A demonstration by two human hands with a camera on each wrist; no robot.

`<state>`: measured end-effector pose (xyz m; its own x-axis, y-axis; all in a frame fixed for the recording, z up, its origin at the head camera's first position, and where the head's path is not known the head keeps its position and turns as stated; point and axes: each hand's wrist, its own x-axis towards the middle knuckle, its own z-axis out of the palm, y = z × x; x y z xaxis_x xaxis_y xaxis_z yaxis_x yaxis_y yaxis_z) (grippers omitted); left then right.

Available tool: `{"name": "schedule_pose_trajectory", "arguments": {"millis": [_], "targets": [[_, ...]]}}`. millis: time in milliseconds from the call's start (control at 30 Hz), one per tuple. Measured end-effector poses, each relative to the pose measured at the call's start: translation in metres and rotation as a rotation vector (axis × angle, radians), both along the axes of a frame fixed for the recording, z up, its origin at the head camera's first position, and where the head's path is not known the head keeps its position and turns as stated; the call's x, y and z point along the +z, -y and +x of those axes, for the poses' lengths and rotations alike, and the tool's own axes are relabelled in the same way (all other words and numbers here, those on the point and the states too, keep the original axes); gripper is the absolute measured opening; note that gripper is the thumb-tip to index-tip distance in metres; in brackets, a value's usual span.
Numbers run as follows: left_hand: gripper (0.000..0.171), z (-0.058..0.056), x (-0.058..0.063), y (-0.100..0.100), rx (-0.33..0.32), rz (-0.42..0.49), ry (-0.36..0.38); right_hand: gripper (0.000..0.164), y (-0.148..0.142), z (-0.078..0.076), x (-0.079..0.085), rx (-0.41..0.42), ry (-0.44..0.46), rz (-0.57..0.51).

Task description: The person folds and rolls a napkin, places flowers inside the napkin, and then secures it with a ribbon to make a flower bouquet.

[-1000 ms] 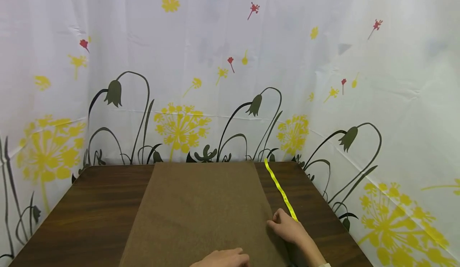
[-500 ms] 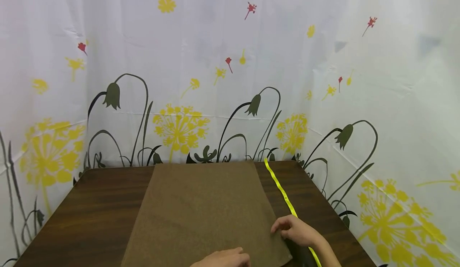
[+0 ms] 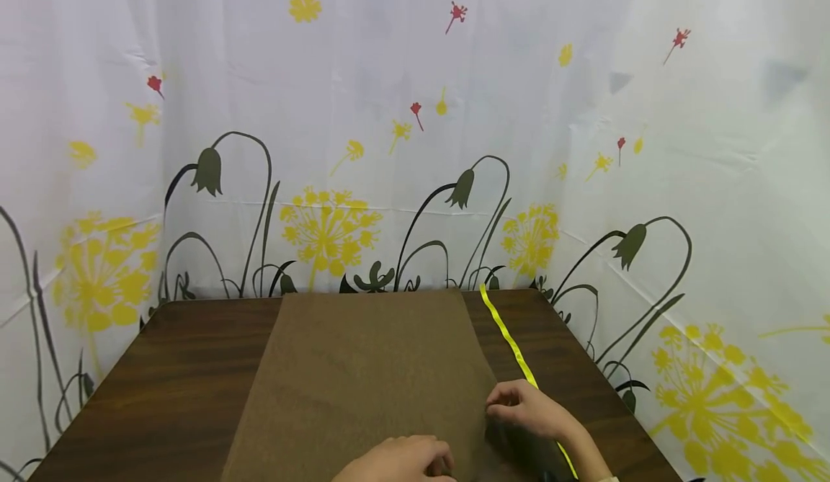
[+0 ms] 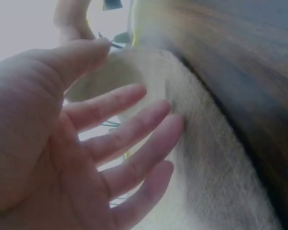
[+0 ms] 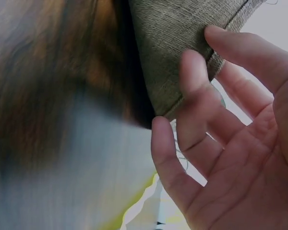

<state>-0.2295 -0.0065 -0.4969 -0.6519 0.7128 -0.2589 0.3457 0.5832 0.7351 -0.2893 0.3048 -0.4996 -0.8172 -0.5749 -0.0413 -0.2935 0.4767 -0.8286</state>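
Note:
A large brown cloth (image 3: 363, 367) lies over the middle of the dark wooden table. My right hand (image 3: 534, 413) pinches its near right edge between thumb and fingers, and that part is lifted off the tabletop. In the right wrist view the cloth's corner (image 5: 168, 72) hangs between the thumb and fingertips. Low in the head view, my left hand (image 3: 398, 460) is over the near part of the cloth, fingers loosely bent. The left wrist view shows those fingers (image 4: 134, 129) spread in front of the cloth's edge (image 4: 206, 143); whether they touch it I cannot tell.
A yellow tape measure (image 3: 509, 338) runs lengthwise along the table's right side, passing under my right wrist. Bare wood of the table (image 3: 162, 381) shows left of the cloth. Behind and to the right hangs a white curtain (image 3: 389, 57) printed with flowers.
My right hand first moved a little toward me and right, then slightly back left. The cloth's near right corner, visible half a second ago, is now lifted. The left hand has risen slightly.

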Motion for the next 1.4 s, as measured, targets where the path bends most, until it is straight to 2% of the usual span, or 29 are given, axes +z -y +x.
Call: {"name": "schedule_pose_trajectory", "arguments": {"millis": [100,167,233,333,433,600,700,833,1067,1233,1400], "targets": [[0.019,-0.002,-0.007,-0.008,-0.033,-0.092,-0.125,0.018,0.004,-0.001,0.0,-0.014,-0.011,-0.007],[0.019,-0.006,-0.019,-0.013,-0.074,-0.141,-0.243,0.017,0.006,-0.003,0.0,-0.03,-0.01,-0.007],[0.024,-0.01,-0.027,-0.017,-0.107,-0.177,-0.321,0.017,0.009,-0.005,0.0,-0.046,-0.007,-0.001],[0.033,-0.013,-0.035,-0.022,-0.105,-0.185,-0.396,0.017,0.013,-0.008,0.001,-0.057,-0.003,0.004],[0.029,-0.01,-0.029,-0.023,-0.053,-0.162,-0.44,0.016,0.017,-0.01,0.004,-0.045,-0.012,0.01],[0.024,0.0,-0.009,-0.019,0.061,-0.132,-0.529,0.014,0.023,-0.009,0.013,-0.014,-0.037,0.006],[0.023,0.003,-0.001,-0.016,0.088,-0.141,-0.549,0.016,0.028,-0.01,0.019,0.005,-0.042,0.001],[0.021,0.005,0.003,-0.011,0.104,-0.101,-0.569,0.016,0.036,-0.013,0.025,0.029,-0.053,-0.014],[0.031,0.008,0.005,0.012,0.102,-0.101,-0.489,0.014,0.055,-0.026,0.039,0.04,-0.113,0.012],[0.028,0.012,0.01,0.031,0.101,-0.094,-0.469,0.011,0.064,-0.037,0.056,0.017,-0.139,0.058],[0.023,0.013,0.017,0.049,0.133,-0.086,-0.433,0.01,0.073,-0.046,0.065,-0.013,-0.173,0.079]]}}
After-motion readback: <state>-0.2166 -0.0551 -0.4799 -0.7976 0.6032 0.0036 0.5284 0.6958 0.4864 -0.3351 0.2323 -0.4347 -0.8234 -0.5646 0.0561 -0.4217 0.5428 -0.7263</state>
